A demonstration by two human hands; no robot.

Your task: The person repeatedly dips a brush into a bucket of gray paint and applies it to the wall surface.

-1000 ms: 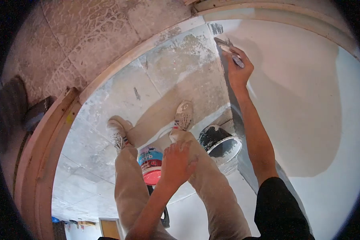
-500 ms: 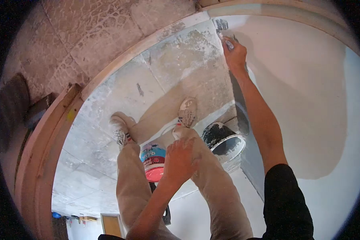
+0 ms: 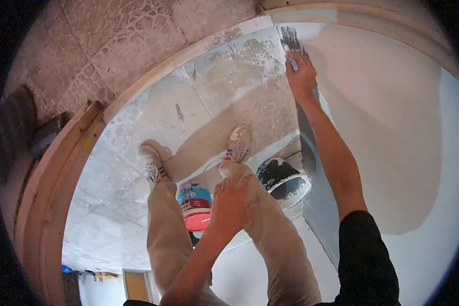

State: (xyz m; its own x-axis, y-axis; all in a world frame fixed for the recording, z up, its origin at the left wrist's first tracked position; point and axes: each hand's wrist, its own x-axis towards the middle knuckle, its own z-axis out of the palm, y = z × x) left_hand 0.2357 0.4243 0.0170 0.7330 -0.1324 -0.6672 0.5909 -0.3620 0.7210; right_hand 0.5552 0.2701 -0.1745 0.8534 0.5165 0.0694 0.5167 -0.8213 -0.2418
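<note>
Right hand [image 3: 301,76] gripped a paint brush [image 3: 292,51], bristles pressed on the grey-painted strip at the foot of the white wall [image 3: 392,127] | left hand [image 3: 231,204] lay open, palm flat on the right knee | grey paint bucket [image 3: 285,183] stood beside the right shoe [image 3: 238,144], red-lidded tub [image 3: 195,206] between the legs

The right hand [image 3: 301,75] covers most of the brush handle [image 3: 294,63], the red-lidded tub [image 3: 195,206] sits half hidden between the legs, its label unreadable
</note>
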